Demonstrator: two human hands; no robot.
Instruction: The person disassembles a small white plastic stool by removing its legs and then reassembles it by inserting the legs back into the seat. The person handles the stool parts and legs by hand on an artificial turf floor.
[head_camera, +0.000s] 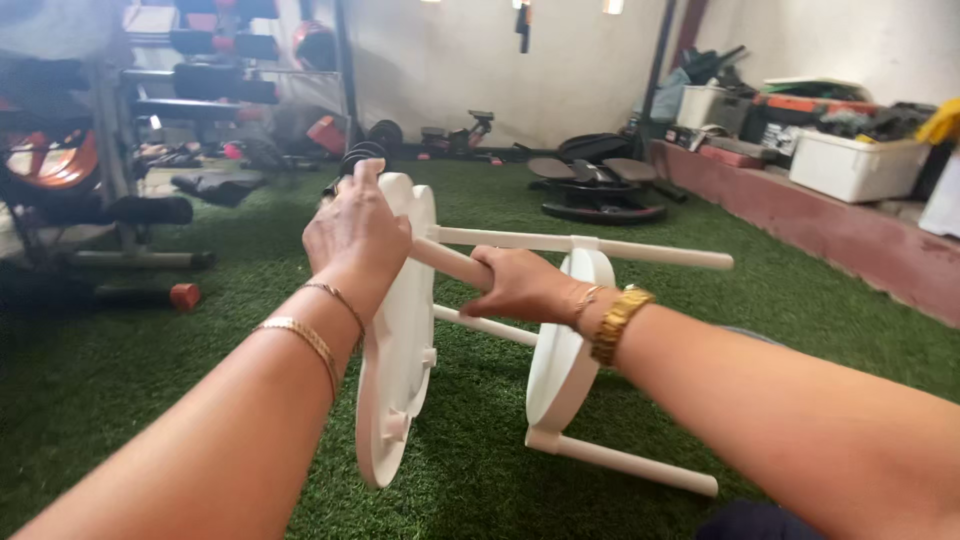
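Green turf (150, 370) covers the floor around you, with a pale wall at 12 o'clock, weight racks (120, 120) off at 10 o'clock and a raised ledge at 2 o'clock carrying white bins (855, 165) and clutter. Dark round pads (600, 190) lie on the turf at 1 o'clock, well away from your hands.

A white table (480, 330) lies on its side in front of you, near the middle of your view. Its large round top (395, 380) stands on edge on the turf, a smaller round shelf (562, 350) stands parallel just to the right of it, and thin legs (640, 250) run out toward 3 o'clock.

Your left hand (355, 235) rests over the upper rim of the top at 11 o'clock, fingers curled loosely over the edge, two thin bracelets on the wrist. Your right hand (520, 285) is wrapped closed around one leg between the top and the shelf, thumb underneath, a gold watch (618, 322) on the wrist. The hands sit close together, either side of the top's rim.
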